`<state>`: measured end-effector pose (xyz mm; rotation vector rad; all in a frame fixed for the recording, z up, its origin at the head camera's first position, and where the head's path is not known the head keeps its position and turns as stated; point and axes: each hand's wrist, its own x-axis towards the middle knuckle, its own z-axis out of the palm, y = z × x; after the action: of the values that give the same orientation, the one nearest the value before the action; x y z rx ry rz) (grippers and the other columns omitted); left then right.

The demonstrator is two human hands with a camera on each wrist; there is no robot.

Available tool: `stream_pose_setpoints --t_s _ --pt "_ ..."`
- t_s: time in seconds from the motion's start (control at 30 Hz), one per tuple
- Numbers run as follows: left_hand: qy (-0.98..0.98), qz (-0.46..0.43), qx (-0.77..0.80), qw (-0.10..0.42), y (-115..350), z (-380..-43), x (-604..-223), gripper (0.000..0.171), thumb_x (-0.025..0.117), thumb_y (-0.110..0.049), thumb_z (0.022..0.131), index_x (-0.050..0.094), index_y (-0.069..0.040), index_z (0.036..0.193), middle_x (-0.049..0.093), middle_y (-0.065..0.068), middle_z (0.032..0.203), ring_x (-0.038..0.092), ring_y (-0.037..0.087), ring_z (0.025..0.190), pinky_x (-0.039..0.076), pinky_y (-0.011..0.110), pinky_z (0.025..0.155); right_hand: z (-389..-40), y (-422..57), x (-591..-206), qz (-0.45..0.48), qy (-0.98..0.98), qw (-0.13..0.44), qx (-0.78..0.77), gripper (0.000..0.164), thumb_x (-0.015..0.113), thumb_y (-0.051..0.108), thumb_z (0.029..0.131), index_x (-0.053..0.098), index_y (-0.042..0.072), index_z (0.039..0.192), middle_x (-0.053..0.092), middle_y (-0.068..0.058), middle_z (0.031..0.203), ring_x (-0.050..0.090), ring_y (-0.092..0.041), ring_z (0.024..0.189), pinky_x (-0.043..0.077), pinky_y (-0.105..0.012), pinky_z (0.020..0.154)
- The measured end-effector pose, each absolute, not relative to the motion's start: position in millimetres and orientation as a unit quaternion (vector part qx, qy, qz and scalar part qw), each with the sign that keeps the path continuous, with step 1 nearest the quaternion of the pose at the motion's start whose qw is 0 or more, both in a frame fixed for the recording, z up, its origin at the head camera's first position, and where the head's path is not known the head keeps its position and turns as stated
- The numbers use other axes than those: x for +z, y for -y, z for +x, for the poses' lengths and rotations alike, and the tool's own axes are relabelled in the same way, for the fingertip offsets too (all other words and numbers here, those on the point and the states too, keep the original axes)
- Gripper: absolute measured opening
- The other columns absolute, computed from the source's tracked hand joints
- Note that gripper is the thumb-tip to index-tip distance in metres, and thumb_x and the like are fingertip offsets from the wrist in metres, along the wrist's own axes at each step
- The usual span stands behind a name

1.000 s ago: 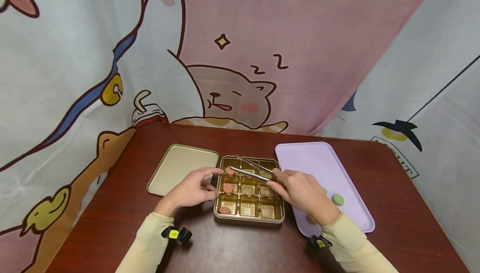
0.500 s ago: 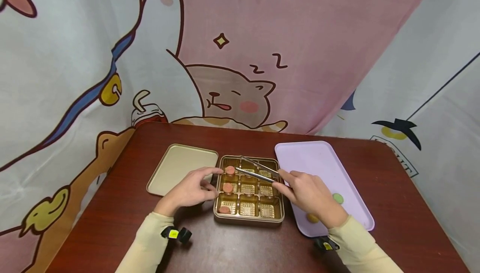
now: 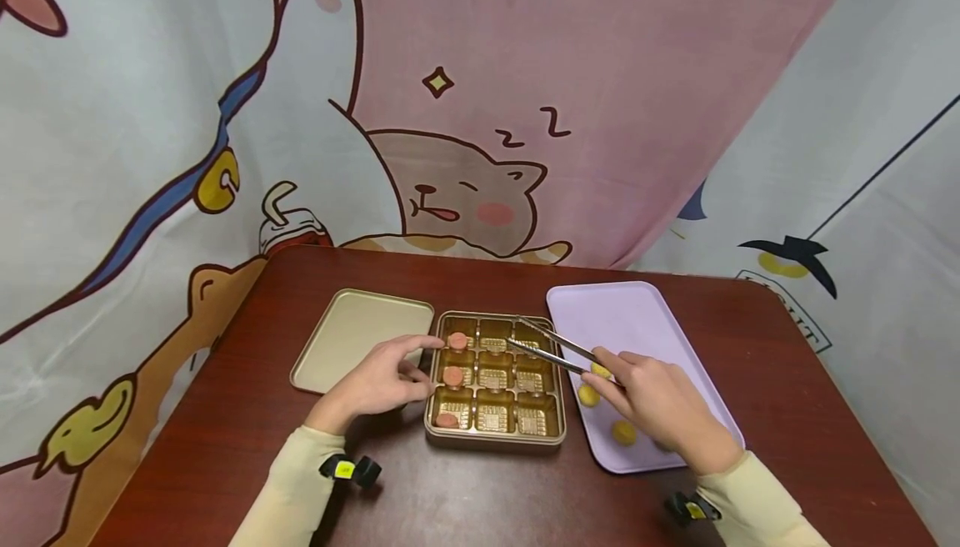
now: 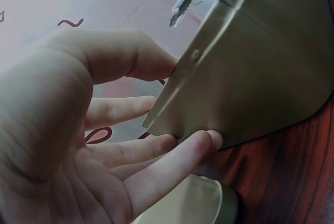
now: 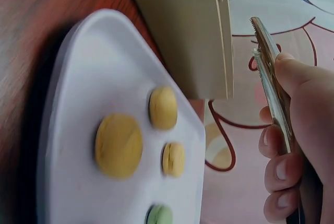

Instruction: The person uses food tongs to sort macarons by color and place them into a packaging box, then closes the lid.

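My right hand (image 3: 656,397) grips metal tongs (image 3: 546,355) above the right side of a gold box (image 3: 495,440). The serrated tips stand apart with nothing between them. My left hand (image 3: 382,380) touches the box's left side; the left wrist view shows its fingertips against the outer wall and rim. Compartments divide the box. Three pink macarons (image 3: 453,376) sit in its left column, one per compartment, while the other compartments look bare. Yellow macarons (image 3: 623,432) lie on a lilac tray (image 3: 622,305). A green macaron (image 5: 159,214) shows in the right wrist view; in the head view my right hand hides it.
A flat gold lid (image 3: 360,338) lies left of the box, partly behind my left hand. Everything stands on a dark reddish wooden table (image 3: 480,505). A curtain (image 3: 637,113) with cartoon animals hangs behind the table's far edge.
My right hand and the tongs have moved right, from over the left column toward the tray. The top pink macaron, between the tongs' tips before, now lies free. My left hand stays put.
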<state>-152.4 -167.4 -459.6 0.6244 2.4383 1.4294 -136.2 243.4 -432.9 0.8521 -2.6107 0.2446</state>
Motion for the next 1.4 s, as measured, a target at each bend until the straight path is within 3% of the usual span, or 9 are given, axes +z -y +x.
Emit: stream_pose_setpoints --t_s 0.43,0.67,0.8,0.97,1.4 --pt "-0.841 0.211 0.485 0.118 168 -152 -459 0.066 0.073 0.001 0.083 0.056 -0.005 0.147 0.062 0.02 0.129 0.074 0.016 0.087 0.059 0.027 0.07 -121 -291 -436 0.241 0.951 0.178 0.068 0.032 0.082 0.035 0.089 0.076 0.016 0.113 0.054 0.016 0.069 0.046 0.0 0.057 0.038 -0.028 0.044" --pt "-0.839 0.211 0.488 0.114 168 -152 -459 0.065 0.074 0.001 0.083 0.056 -0.005 0.146 0.062 0.021 0.133 0.075 0.016 0.088 0.06 0.027 0.071 -112 -312 -439 0.192 0.973 0.113 0.053 0.037 0.08 0.038 0.091 0.077 0.012 0.117 0.064 0.009 0.075 0.044 -0.004 0.061 0.036 -0.027 0.048" --pt "-0.837 0.215 0.49 0.114 168 -151 -460 0.064 0.075 0.001 0.084 0.056 -0.003 0.145 0.061 0.024 0.135 0.075 0.016 0.088 0.06 0.027 0.071 -107 -323 -441 0.179 0.978 0.093 0.047 0.041 0.081 0.039 0.091 0.077 0.009 0.119 0.074 -0.001 0.086 0.05 -0.007 0.063 0.037 -0.028 0.048" --pt "-0.838 0.216 0.488 0.115 169 -152 -461 0.065 0.075 0.002 0.083 0.056 -0.003 0.145 0.061 0.024 0.133 0.075 0.016 0.088 0.06 0.026 0.072 -100 -336 -447 0.165 0.983 0.075 0.04 0.046 0.079 0.042 0.092 0.077 0.006 0.12 0.077 -0.007 0.092 0.062 -0.012 0.068 0.043 -0.033 0.048" --pt "-0.84 0.217 0.484 0.113 167 -151 -458 0.065 0.074 0.001 0.083 0.057 -0.004 0.145 0.062 0.021 0.131 0.075 0.014 0.087 0.06 0.026 0.071 -97 -344 -455 0.155 0.986 0.049 0.032 0.046 0.079 0.045 0.092 0.079 0.008 0.119 0.076 -0.004 0.09 0.056 -0.009 0.066 0.044 -0.034 0.049"
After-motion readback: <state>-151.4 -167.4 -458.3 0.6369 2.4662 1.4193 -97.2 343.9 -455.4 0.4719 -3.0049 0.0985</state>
